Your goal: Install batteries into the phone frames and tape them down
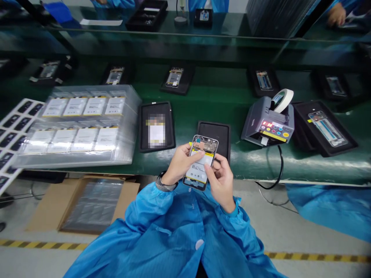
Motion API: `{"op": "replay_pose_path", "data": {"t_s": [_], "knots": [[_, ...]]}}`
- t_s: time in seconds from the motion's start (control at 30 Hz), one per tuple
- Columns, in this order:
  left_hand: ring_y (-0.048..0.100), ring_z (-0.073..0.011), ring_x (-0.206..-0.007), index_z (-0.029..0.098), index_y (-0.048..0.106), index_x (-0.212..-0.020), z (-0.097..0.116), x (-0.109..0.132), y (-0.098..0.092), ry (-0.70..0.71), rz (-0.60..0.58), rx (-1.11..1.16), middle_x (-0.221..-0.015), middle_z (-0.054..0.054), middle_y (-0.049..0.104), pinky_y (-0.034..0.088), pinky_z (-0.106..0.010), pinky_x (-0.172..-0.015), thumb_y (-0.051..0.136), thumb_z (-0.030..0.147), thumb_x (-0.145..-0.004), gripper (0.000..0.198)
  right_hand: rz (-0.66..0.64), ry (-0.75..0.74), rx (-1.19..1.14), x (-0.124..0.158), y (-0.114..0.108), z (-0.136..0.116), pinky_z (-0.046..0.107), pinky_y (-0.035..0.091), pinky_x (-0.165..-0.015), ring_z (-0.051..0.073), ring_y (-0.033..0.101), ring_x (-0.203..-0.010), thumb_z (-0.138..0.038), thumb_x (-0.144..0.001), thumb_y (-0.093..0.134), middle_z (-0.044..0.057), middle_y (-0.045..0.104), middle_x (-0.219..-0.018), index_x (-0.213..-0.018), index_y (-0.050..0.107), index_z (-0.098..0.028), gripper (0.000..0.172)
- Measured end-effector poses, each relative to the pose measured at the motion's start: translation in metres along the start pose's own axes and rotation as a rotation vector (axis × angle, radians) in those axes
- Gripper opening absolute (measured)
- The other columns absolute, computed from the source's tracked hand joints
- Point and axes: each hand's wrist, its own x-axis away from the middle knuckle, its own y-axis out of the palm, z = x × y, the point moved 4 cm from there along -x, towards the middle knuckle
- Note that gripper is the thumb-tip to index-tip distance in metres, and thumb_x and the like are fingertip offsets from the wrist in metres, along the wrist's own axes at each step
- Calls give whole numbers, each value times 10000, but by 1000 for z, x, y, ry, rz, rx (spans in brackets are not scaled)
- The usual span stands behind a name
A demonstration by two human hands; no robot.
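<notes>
Between my two hands is an opened smartphone (199, 145), its circuit board showing at the top and a white battery (197, 168) seated below. My left hand (182, 162) grips the phone's left side, the thumb lying across the battery's upper edge. My right hand (222, 179) holds the right side with its thumb pressed on the battery's face. The fingers under the phone are partly hidden. Just behind the phone, on the bench, sits a black foam tray (222, 135), partly covered by the phone and my right hand.
Left stands a stack of clear plastic trays (127, 127) with batteries, beside a sheet of black labels (11, 121). Another black tray (143, 127) holds a blurred item. Right are a tape dispenser (255, 119) and a tray with an open phone (329, 129). An open carton (69, 204) lies below.
</notes>
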Motion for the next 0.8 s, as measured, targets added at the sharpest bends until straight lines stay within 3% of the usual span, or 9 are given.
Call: {"op": "replay_pose_path", "data": {"t_s": [0.17, 0.3, 0.47, 0.67, 0.8], "knots": [[700, -173, -779, 144, 670, -1017, 2, 2, -2, 89, 5, 78, -949, -59, 747, 559, -257, -727, 892, 314, -691, 429, -29, 12, 6, 0, 2, -3, 344, 619, -771, 216, 738, -892, -369, -963, 669, 55, 747, -1076, -1266, 507, -252, 363], [695, -172, -775, 127, 694, -956, 5, 4, -4, 154, -4, -1, -931, -73, 749, 554, -246, -723, 880, 320, -713, 362, -60, 21, 38, -2, 2, -4, 326, 605, -742, 190, 716, -815, -362, -970, 656, 46, 739, -1025, -1270, 505, -247, 355], [691, -171, -749, 130, 695, -972, 11, 11, -3, 203, 20, -73, -911, -76, 751, 549, -237, -684, 841, 327, -763, 322, 4, -72, 221, -15, -3, -23, 296, 569, -717, 152, 627, -699, -354, -951, 678, 2, 683, -848, -1269, 563, -239, 357], [647, -140, -662, 136, 680, -896, 22, 22, 1, 292, 51, -162, -811, -46, 725, 521, -208, -618, 818, 303, -767, 253, -32, -98, 284, -23, 3, -40, 287, 554, -712, 141, 605, -675, -351, -953, 673, 22, 707, -905, -1121, 627, -231, 212], [639, -140, -673, 140, 661, -879, 23, 25, 0, 302, 41, -175, -796, -41, 708, 515, -207, -621, 808, 311, -778, 247, -45, -97, 262, -20, 5, -41, 279, 550, -696, 155, 644, -716, -369, -949, 679, 38, 729, -965, -1110, 627, -233, 216]]}}
